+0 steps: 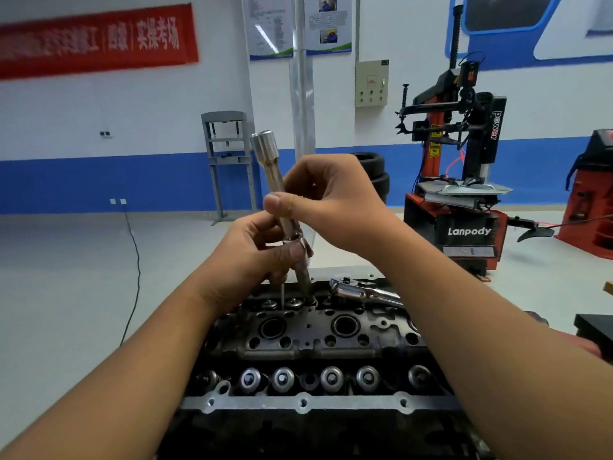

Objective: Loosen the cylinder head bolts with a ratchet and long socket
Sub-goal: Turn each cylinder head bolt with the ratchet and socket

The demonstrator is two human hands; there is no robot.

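**Socket steadied over a head bolt**

Workshop floor and blue-banded wall frame the cylinder head [318,330]. Both hands grip the long socket [278,194]: left hand [255,257] low, right hand [328,197] higher, apparently guiding it onto a bolt. Ratchet [358,292] lies on the head.

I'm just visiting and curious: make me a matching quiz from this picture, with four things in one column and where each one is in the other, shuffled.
Things:
1. socket
2. ratchet
3. right hand
4. left hand

Places:
A. lying on the cylinder head
B. gripping the tool's lower part
C. pinching the tool higher up
D. held tilted above the cylinder head

Pairs: 1-D, 2-A, 3-C, 4-B
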